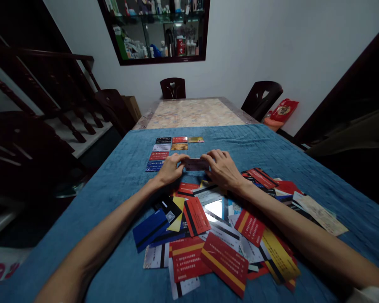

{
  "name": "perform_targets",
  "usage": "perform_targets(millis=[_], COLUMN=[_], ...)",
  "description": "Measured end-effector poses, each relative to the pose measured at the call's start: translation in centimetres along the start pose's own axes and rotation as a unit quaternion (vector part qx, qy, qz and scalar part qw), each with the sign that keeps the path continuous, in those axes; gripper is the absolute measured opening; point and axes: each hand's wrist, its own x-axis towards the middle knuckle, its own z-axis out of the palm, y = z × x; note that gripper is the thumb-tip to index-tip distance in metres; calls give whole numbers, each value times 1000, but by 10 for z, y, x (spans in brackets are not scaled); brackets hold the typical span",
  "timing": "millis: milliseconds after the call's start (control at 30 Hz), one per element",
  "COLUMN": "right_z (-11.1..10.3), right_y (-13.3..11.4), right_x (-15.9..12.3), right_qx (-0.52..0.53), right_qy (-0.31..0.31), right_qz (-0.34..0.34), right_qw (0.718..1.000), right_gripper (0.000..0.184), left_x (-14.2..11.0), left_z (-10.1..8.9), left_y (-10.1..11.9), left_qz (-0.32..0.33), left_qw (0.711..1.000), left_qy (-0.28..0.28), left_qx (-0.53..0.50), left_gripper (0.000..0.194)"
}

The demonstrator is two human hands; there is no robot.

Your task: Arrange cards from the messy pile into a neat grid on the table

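Observation:
Between my two hands is a dark card (196, 164), pinched at its short ends just above the cloth. My left hand (172, 169) closes on its left end, and my right hand (222, 168) grips the right end. Left of and beyond the hands, several cards lie in neat rows, among them a blue card (154, 166), a red card (158, 156) and a gold card (196, 139). Under and in front of my forearms spreads a loose, overlapping heap of cards, with a red card (225, 263) and a blue card (151, 229) near its front.
A blue cloth (113, 219) covers the near part of the table; its patterned far end (196, 111) is bare. Chairs stand around, one at the far end (173, 88). A red bag (284, 110) sits right, a stair railing (50, 92) left.

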Motion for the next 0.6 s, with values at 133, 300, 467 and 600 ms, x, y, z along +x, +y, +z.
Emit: perform_targets(millis=[133,300,467,600], right_z=[0,0,-2,-4], right_y=[1,2,2,3], right_x=[0,0,0,1], right_qx=[-4,-3,-4,-5], right_qy=[15,20,17,4], right_qz=[-1,-13,-9,2], right_qw=[1000,1000,1000,1000], right_gripper=[36,33,32,31], left_x=[-1,-2,-3,-3], left_z=[1,2,1,2], left_y=[2,3,4,4], left_qz=[4,-2,-9,-9], left_qw=[1000,1000,1000,1000], left_qy=[15,13,7,-1], left_qx=[-13,-18,-13,-15], left_gripper=[32,28,21,20])
